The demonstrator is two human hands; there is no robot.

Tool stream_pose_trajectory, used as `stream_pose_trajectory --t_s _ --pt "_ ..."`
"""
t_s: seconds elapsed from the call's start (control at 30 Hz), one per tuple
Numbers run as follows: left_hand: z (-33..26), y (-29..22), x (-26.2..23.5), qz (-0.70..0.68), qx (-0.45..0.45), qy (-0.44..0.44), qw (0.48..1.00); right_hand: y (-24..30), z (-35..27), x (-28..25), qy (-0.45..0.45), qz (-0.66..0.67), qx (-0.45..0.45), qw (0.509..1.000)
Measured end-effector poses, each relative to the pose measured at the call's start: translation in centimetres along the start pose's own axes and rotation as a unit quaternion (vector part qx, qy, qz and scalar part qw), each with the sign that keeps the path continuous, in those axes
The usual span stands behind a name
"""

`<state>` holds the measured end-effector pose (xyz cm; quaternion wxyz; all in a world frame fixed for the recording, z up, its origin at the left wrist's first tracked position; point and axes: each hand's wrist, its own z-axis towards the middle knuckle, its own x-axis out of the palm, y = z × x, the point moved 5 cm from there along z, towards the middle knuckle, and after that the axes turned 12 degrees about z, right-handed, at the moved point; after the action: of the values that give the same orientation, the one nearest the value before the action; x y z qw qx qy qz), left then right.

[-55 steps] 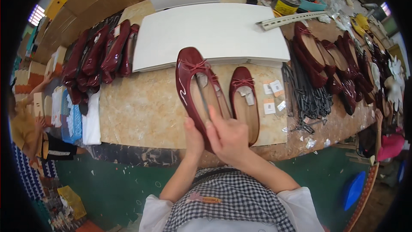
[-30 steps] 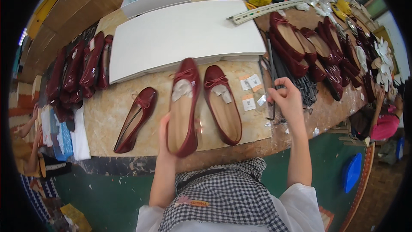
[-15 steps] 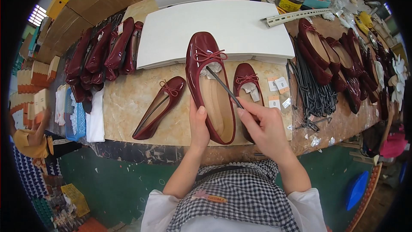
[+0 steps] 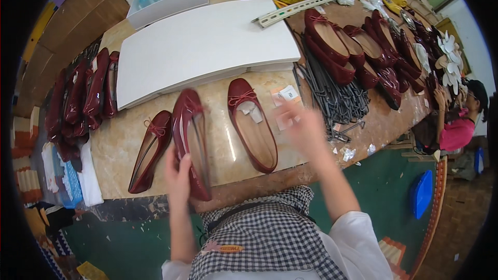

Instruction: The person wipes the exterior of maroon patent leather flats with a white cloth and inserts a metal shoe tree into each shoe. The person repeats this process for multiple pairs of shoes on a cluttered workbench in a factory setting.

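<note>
My left hand (image 4: pixel 178 176) is closed round the heel end of a glossy burgundy ballet flat (image 4: pixel 185 110), toe pointing away; a dark rod lies lengthwise inside it. Motion blur smears my right hand (image 4: pixel 307 130), which hovers over the small white and orange tags (image 4: pixel 285 93) right of the shoes; its fingers cannot be read. Between my hands a second ballet flat (image 4: pixel 270 159) lies sole down with white paper stuffed in its toe. Left of the held shoe, another burgundy flat (image 4: pixel 160 123) leans on its side, also with a dark rod inside.
A long white board (image 4: pixel 207 36) spans the back of the table. Burgundy shoes (image 4: pixel 96 88) are piled at the left, more shoes (image 4: pixel 332 41) at the right beside a heap of black rods (image 4: pixel 337 103). Another person (image 4: pixel 456 129) sits far right.
My right hand has let go of the rod and moved right toward the tags. My left hand has lowered the shoe with the rod inside. The view has swung right.
</note>
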<state>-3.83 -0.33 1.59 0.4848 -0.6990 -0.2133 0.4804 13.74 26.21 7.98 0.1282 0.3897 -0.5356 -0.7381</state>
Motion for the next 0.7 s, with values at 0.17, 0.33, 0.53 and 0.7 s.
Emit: stream_pose_trajectory --t_s 0.17,0.33,0.53,0.7 --pt "0.0 -9.5 5.1 0.225 0.032 0.115 0.967 -9.8 3.6 -7.3 -0.096 -0.493 -0.01 0.865" --pt "0.8 -6.4 10.2 0.18 0.078 0.217 0.956 -7.4 4.4 -7.8 -0.062 -0.473 0.018 0.879" --pt "-1.3 -3.9 11.9 -0.443 -0.222 0.262 0.828 -10.3 4.7 -6.4 -0.05 -0.514 0.004 0.856" --pt "-1.1 -3.8 10.7 -0.548 -0.186 0.331 0.746 -8.6 4.4 -6.2 -0.032 -0.529 0.033 0.847"
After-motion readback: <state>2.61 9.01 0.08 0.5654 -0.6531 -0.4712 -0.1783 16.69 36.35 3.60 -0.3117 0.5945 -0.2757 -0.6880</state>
